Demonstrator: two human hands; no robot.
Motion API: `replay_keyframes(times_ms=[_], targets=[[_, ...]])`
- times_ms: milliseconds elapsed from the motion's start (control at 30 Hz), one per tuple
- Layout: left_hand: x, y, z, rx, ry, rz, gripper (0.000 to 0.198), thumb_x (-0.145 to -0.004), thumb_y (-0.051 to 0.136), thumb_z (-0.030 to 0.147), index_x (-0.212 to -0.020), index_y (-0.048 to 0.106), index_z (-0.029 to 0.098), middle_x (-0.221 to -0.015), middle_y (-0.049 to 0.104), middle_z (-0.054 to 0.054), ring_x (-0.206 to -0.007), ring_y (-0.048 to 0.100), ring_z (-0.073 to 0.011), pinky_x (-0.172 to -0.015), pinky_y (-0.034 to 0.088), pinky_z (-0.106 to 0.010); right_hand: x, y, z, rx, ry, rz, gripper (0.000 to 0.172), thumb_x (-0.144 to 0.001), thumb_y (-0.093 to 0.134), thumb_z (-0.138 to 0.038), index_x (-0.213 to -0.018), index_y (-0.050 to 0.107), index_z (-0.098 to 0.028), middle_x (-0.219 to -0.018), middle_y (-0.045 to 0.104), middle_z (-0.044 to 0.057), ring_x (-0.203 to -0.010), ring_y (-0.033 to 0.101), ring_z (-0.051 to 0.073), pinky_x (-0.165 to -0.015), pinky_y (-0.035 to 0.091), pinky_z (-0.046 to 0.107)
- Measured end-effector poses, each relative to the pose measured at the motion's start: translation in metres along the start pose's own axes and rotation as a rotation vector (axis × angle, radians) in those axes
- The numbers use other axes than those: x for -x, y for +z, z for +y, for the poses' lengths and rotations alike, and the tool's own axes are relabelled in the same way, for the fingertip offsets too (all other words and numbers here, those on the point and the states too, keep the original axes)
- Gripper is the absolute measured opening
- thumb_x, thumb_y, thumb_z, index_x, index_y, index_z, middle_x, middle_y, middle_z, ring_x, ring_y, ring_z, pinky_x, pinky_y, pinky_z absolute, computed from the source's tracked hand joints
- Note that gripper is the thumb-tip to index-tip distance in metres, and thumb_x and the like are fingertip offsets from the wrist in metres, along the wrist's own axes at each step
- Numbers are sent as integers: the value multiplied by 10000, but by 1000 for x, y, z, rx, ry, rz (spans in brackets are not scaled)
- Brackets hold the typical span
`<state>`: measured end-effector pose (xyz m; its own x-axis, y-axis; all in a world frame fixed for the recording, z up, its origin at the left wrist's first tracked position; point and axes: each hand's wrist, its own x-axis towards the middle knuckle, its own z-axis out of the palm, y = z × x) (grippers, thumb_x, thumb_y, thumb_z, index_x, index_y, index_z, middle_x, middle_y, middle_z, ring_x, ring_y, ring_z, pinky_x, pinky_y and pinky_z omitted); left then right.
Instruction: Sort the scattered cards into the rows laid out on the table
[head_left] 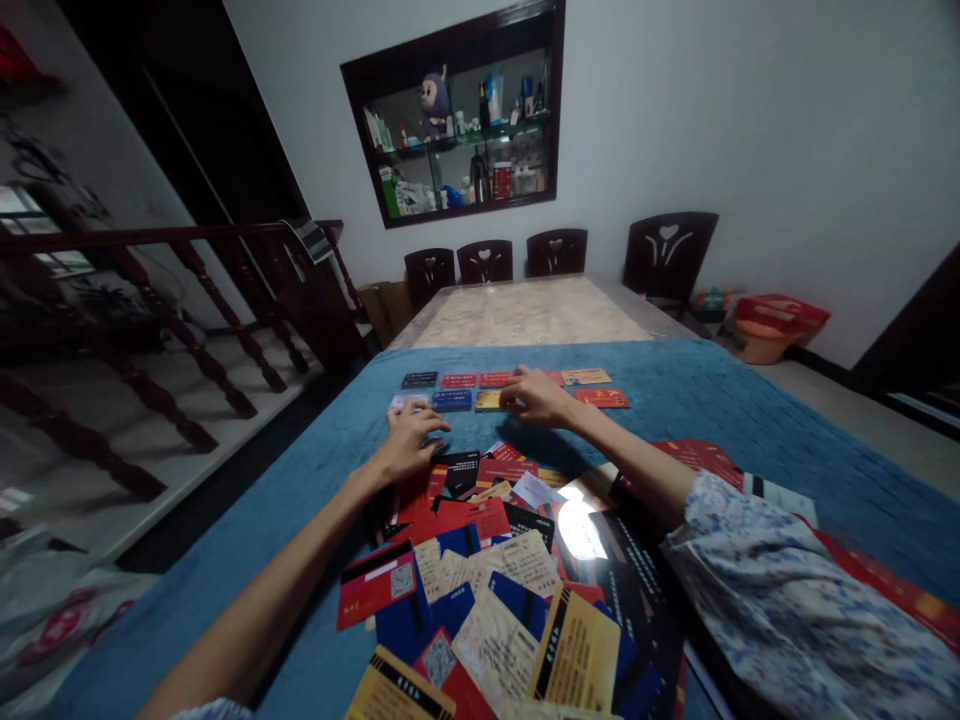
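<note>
Gold card [489,401] near frame centre, partly hidden by the right hand [540,396], fingers curled, any hold impossible to tell; probably light, stiff and slippery, best taken by opposite edges. Long axis running left to right, print direction too small to read. Left of centre, left hand [409,440] loosely parted at a pale card [405,400], nothing visibly gripped.

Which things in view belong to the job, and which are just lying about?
Looks part of the job: card pile, two rows of cards, blue cloth, left hand, right hand.
Just lying about: plush toy, striped cloth, orange basin, white plastic bag.
</note>
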<state>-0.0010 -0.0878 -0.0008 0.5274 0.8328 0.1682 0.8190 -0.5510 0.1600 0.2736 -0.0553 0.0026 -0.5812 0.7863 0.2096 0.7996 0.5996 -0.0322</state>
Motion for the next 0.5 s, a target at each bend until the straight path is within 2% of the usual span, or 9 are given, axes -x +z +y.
replay_keyframes(times_ms=[267,400,500], targets=[[46,-4,-13,34,-80,16,224,-848,570,295,-990,738,253,-1162,699,-74,-1235,424,-341,-1054,245,-556,-19,11,-56,-121,-236,50,191,-841,591,-156,-934,750,-207,-953,715,66,-960,510,223,-835,360,332],[60,-12,-21,51,-139,-25,131,-819,591,283,-845,703,220,-1079,703,-72,-1192,441,-322,-1015,272,-535,-29,18,-86,-188,-325,70,170,-833,613,-139,-908,748,-210,-939,714,58,-960,514,221,-833,373,332],[66,-19,-25,69,-185,-51,95,-787,633,286,-828,667,207,-1079,673,-68,-1162,459,-302,-994,302,-491,-35,25,-101,-229,-396,50,160,-835,630,-172,-943,742,-208,-1016,713,53,-979,509,220,-859,375,344]])
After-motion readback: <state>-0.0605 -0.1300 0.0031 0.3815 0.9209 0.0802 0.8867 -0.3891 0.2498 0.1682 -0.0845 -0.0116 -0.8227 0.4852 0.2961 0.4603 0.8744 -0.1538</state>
